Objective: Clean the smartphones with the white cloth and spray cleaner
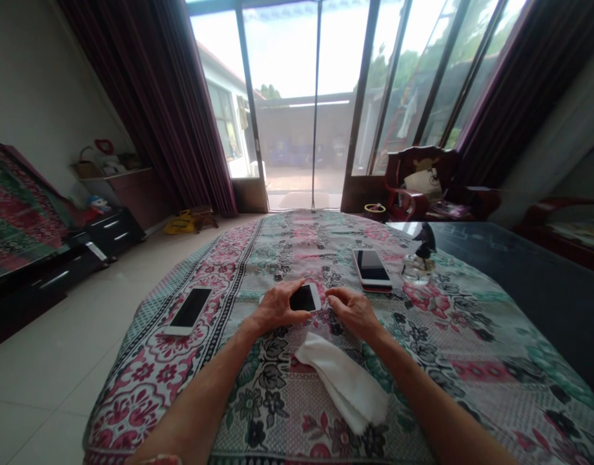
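Note:
My left hand [276, 309] is closed around a white smartphone [307, 298] with a dark screen, thumb and fingers gripping its left side just above the flowered tablecloth [258, 400]. My right hand [351, 309] hovers right beside the phone's right end with its fingers curled and pinched together; whether it touches the phone or holds anything is unclear. A folded white cloth [345, 382] lies on the tablecloth just in front of both hands, between my forearms.
A second white phone [188, 311] lies face up at the left edge. A third phone [371, 268] rests on the right, beside a small glass bottle with a dark top [419, 261]. A dark glass table [529, 284] adjoins at right; wooden chair [418, 181] and glass doors behind.

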Available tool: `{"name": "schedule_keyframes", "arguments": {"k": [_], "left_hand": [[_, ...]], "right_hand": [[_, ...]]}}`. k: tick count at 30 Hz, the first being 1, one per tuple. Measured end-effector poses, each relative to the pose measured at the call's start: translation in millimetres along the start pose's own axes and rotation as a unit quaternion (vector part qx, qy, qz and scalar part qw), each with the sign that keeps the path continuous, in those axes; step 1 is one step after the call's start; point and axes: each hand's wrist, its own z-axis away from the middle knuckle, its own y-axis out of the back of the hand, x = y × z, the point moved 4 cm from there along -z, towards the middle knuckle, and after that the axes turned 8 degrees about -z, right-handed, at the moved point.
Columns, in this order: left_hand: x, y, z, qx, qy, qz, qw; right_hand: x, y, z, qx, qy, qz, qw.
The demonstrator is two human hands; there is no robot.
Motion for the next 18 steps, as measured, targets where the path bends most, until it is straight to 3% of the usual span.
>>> {"name": "schedule_keyframes", "arguments": {"k": [9,14,18], "left_hand": [[-1.2,-3.2,0.0,-0.011,0.004,0.010,1.000],[-4.9,8.8,-1.1,-0.025,0.025,0.153,0.988],[-7.6,12.1,-0.8,-0.042,0.039,0.244,0.968]], "right_hand": [[12.8,-10.8,0.9,-0.021,-0.021,-0.057,0.998],[10.3,-13.2,2.5,-0.035,-0.036,-0.107,0.993],[-2.9,-17.9,5.3,-0.091,-0.025,-0.204,0.974]]}}
